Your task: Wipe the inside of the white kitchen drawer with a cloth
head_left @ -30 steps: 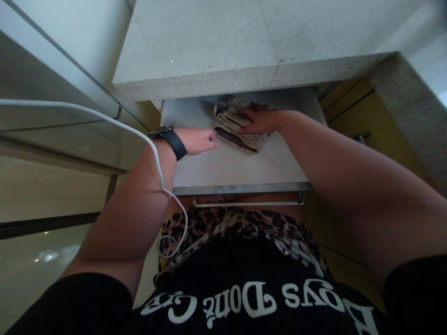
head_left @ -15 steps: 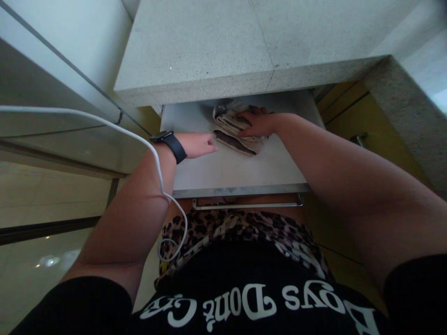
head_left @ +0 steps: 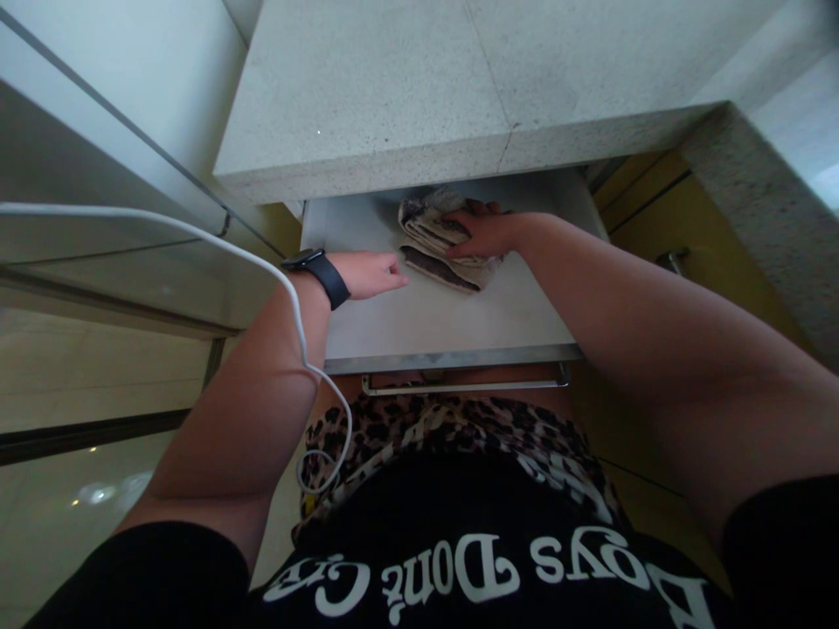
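Observation:
A white drawer (head_left: 433,323) is pulled out below a speckled stone countertop (head_left: 393,96). A folded beige and brown cloth (head_left: 436,266) lies at the back of the drawer. My right hand (head_left: 483,232) rests palm down on top of the cloth, fingers stretched flat. My left hand (head_left: 367,271), with a black watch (head_left: 321,273) on the wrist, reaches into the drawer just left of the cloth. Its fingers are loosely curled and point at the cloth's edge, holding nothing I can see.
The drawer's metal bar handle (head_left: 462,383) is close to my waist. A white cable (head_left: 197,240) hangs over my left arm. Yellow cabinet fronts (head_left: 662,218) stand to the right, and a glass panel (head_left: 98,262) and shiny floor lie to the left.
Almost nothing has moved. Both hands stay where they were at the cloth; the view has shifted slightly.

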`<state>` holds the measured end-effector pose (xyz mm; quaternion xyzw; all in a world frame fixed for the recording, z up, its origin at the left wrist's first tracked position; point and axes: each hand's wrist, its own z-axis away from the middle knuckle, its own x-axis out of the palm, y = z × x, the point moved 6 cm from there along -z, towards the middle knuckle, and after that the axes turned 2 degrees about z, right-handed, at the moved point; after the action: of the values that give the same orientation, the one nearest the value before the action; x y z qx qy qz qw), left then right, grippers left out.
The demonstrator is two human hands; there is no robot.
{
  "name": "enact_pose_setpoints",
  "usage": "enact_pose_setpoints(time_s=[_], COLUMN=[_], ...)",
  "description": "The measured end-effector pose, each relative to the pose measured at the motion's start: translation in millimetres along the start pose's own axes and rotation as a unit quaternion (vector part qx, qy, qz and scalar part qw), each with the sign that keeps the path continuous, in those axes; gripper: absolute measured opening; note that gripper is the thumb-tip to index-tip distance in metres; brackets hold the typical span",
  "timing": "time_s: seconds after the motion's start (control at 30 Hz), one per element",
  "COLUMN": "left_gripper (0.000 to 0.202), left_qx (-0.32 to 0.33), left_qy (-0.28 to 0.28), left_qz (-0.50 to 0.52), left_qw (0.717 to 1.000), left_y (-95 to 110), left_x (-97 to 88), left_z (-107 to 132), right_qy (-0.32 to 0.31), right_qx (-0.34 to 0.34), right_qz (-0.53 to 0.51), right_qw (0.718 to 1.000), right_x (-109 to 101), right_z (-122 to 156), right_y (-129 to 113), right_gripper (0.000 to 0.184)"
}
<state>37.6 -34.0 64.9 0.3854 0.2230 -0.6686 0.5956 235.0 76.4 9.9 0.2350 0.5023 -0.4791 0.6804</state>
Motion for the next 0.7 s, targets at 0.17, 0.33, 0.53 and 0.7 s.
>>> enact_pose_setpoints(time_s=[0.17, 0.33, 0.53, 0.7], left_gripper=[0.052, 0.053, 0.053, 0.054], left_qx=[-0.004, 0.003, -0.002, -0.003], left_qy=[0.004, 0.007, 0.005, 0.008], left_qz=[0.008, 0.014, 0.006, 0.009], left_qw=[1.0, 1.0, 1.0, 1.0], left_y=[-1.4, -2.4, -2.7, -1.7], left_x=[-0.7, -0.5, -1.1, -2.7], left_z=[-0.2, -1.2, 0.2, 2.2], right_qy=[-0.008, -0.013, -0.005, 0.004], right_qx=[0.009, 0.007, 0.007, 0.0], right_qz=[-0.005, -0.005, -0.007, -0.004], right_qw=[1.0, 1.0, 1.0, 1.0], right_x=[-2.0, -3.7, -3.9, -1.0], right_z=[2.6, 4.4, 2.2, -1.8], right_y=[-1.5, -3.9, -1.9, 0.2], right_gripper=[0.091, 0.091, 0.092, 0.094])
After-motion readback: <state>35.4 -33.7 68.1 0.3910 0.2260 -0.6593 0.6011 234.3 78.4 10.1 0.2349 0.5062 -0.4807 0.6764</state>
